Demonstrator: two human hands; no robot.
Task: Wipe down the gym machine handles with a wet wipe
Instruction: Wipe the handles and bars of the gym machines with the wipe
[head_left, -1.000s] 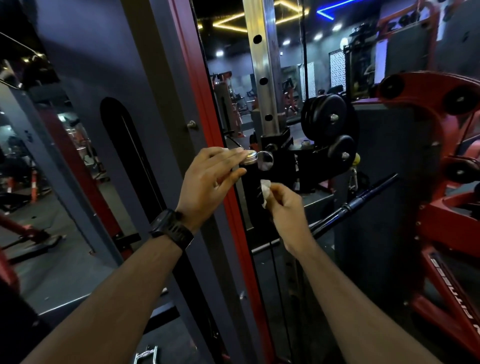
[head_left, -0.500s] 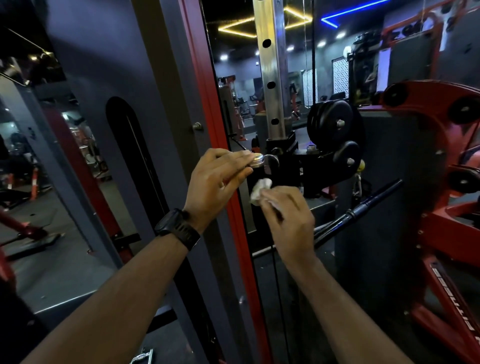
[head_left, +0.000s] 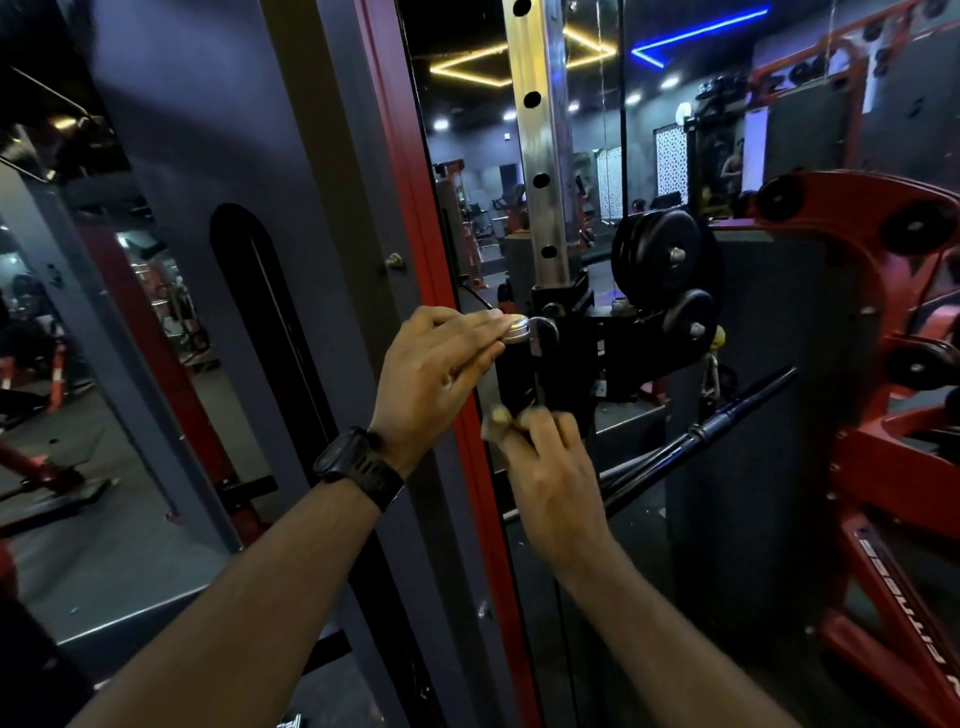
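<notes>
Head view, gym machine. White lettering is printed along the red beam (head_left: 904, 613) at the lower right of the frame, but it is cut by the edge and too blurred to be read with certainty. Red characters on the frame at the upper right are likewise illegible.

The left hand (head_left: 441, 374) is raised at the centre of the frame, the forearm entering from the lower left. Its fingers are held nearly straight and released, and their tips are laid on the silver end cap (head_left: 518, 332) at the top of the handle (head_left: 514, 376). A black wristwatch (head_left: 358, 467) is worn on the left wrist.

The right hand (head_left: 556, 467) is placed just below, the forearm entering from the lower right. Its fingers are curled, and the wet wipe (head_left: 493, 418) is grasped in them and pressed against the lower end of the handle. The wipe is seen as a pale, motion-blurred patch at the fingertips.

The handle is a black upright cylinder, mounted just right of the red upright (head_left: 415, 208) and below the chrome perforated post (head_left: 540, 156). Black weight plates (head_left: 665, 260) are carried to the right of centre, and a black bar (head_left: 701, 436) slants beneath them.
</notes>
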